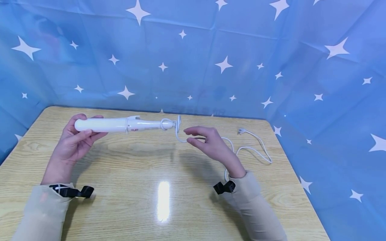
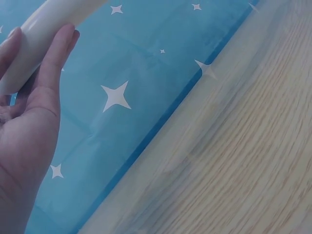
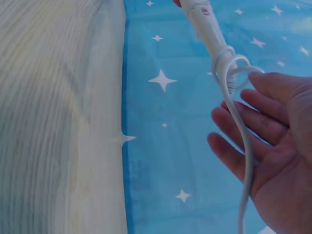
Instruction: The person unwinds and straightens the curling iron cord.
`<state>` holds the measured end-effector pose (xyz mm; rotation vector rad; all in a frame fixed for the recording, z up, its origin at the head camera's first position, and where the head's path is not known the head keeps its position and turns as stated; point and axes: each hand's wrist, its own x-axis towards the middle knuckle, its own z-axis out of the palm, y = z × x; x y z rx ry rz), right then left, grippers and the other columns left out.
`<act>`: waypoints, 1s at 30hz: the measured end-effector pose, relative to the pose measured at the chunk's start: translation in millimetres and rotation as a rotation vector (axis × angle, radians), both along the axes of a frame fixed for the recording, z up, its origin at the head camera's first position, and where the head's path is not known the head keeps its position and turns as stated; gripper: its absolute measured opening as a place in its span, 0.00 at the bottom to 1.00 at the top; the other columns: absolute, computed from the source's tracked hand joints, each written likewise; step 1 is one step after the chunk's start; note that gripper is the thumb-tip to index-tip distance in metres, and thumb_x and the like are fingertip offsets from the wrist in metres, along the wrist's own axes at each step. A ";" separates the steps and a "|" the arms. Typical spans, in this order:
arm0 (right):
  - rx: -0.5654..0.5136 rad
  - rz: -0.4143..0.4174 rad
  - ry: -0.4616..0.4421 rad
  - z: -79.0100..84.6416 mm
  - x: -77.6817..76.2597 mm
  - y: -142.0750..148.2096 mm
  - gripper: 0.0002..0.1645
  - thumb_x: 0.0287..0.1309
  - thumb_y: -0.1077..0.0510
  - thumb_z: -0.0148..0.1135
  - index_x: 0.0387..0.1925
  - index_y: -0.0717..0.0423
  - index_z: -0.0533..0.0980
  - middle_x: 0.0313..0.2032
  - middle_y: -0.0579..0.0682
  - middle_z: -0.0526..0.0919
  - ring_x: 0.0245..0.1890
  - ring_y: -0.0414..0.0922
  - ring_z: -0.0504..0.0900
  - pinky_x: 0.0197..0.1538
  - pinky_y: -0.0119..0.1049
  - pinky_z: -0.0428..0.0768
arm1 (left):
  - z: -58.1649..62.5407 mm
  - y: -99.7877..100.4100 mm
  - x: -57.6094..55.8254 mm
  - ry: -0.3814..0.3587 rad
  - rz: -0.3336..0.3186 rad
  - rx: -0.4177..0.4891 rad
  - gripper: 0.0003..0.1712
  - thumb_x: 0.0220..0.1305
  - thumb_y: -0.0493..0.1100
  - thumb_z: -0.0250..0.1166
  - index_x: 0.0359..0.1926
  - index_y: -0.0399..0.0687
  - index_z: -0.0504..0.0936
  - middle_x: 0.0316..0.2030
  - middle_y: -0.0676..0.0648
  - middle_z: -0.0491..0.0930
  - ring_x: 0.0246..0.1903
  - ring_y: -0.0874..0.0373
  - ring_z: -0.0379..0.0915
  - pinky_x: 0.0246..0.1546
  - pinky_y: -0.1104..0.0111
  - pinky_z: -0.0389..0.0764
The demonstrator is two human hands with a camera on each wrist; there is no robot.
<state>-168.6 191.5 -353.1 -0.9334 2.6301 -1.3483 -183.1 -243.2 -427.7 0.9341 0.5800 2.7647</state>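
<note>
A white curling iron [image 1: 144, 125] is held level above the far part of the table. My left hand [image 1: 73, 144] grips its thick end, thumb in front and fingers behind, and the left wrist view shows the smooth white barrel [image 2: 44, 36] in that grip. White cord [image 1: 177, 133] loops around the thin end at the right. My right hand [image 1: 214, 145] hovers just beyond that end with its fingers loosely curved and apart. In the right wrist view, the cord [image 3: 245, 146] runs across the spread fingers and palm, not pinched.
The cord trails behind my right hand over the wooden table [image 1: 129, 201] to a plug [image 1: 241, 131] at the back right. A blue star-patterned curtain [image 1: 193, 50] surrounds the table's back and sides. Each wrist wears a black strap mount [image 1: 72, 191].
</note>
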 end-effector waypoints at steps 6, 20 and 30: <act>0.029 0.038 -0.060 -4.8 2.7 -3.8 0.12 0.69 0.62 0.65 0.52 0.58 0.85 0.44 0.48 0.89 0.41 0.42 0.85 0.42 0.43 0.86 | 0.1 -2.4 -1.6 0.005 0.001 0.022 0.23 0.66 0.11 0.40 0.55 0.26 0.70 0.60 0.22 0.73 0.60 0.28 0.73 0.62 0.39 0.71; -0.159 -0.049 0.083 -6.2 7.1 19.2 0.07 0.66 0.67 0.67 0.43 0.58 0.87 0.32 0.48 0.86 0.18 0.43 0.66 0.22 0.32 0.66 | -5.6 -23.7 3.5 0.002 -0.001 -0.002 0.22 0.70 0.14 0.39 0.57 0.25 0.70 0.61 0.21 0.72 0.60 0.28 0.73 0.63 0.40 0.72; -0.228 -0.122 0.229 -6.9 3.9 30.5 0.08 0.65 0.71 0.65 0.41 0.61 0.86 0.27 0.50 0.82 0.16 0.42 0.64 0.20 0.31 0.64 | -13.2 -33.7 6.5 0.042 -0.055 -0.033 0.23 0.70 0.14 0.38 0.59 0.25 0.70 0.61 0.22 0.72 0.62 0.30 0.72 0.64 0.42 0.73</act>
